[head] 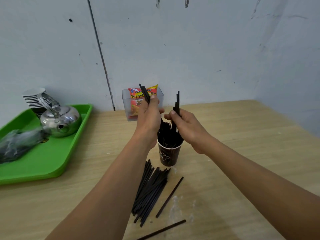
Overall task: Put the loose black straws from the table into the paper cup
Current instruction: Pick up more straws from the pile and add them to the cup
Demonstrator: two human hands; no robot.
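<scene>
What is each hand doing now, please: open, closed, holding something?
Left hand: closed, holding a few black straws.
Right hand: closed, holding several straws above the paper cup.

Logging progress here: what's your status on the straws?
Left hand and right hand each grip straws above paper cup. Cup part-filled. Straw pile remains on table. Nothing blocking.
</scene>
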